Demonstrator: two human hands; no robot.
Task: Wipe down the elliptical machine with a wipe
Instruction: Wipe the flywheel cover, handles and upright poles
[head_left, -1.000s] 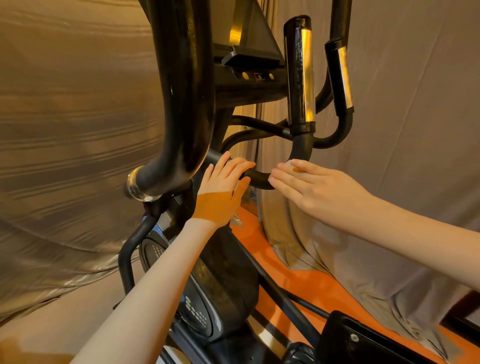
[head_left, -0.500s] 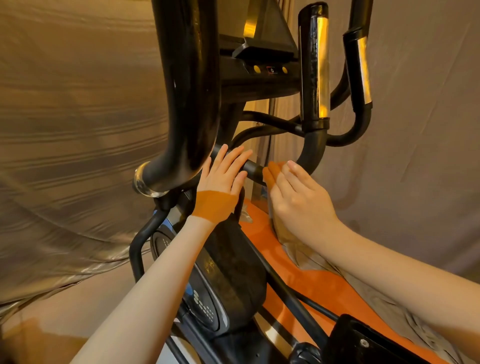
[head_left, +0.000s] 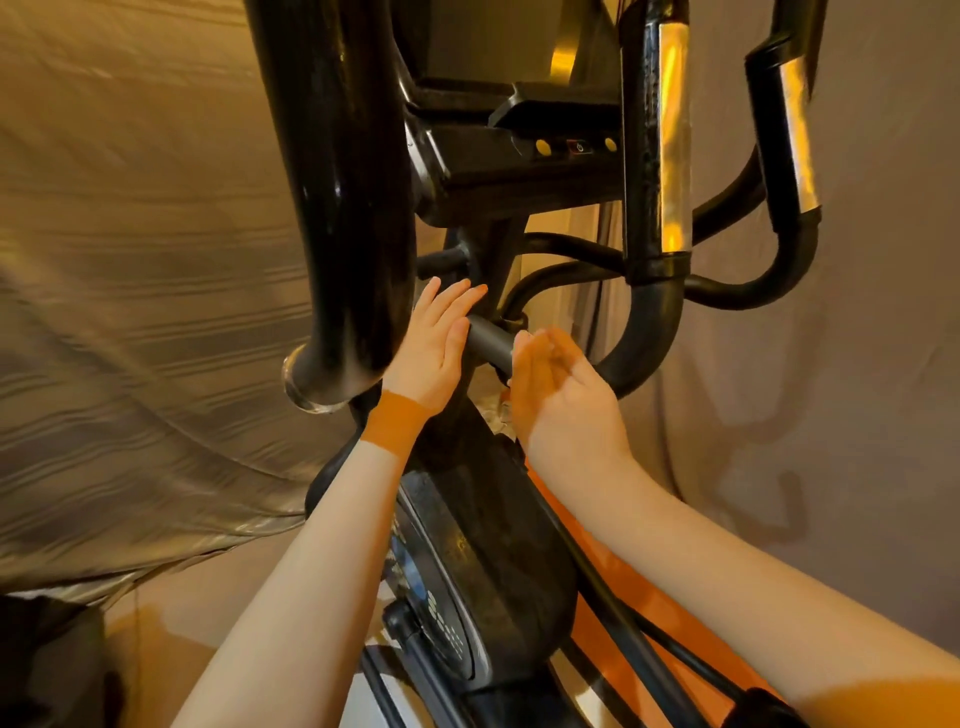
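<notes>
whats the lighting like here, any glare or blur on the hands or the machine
Head view: warm, dim amber light; bright glare streaks on the metal grip plates and the glossy black tube; the right hand is motion-blurred at the fingers, the left hand sharper; wide-angle lens bends the frame edges.

Draped tan cloth (head_left: 130, 312) covers left wall; grey cloth (head_left: 883, 364) at right; warm dim light.

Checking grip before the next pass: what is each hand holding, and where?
Left hand: nothing, fingers straight beside the short bar. Right hand: blurred at the bar's end; hold cannot be told.
</notes>
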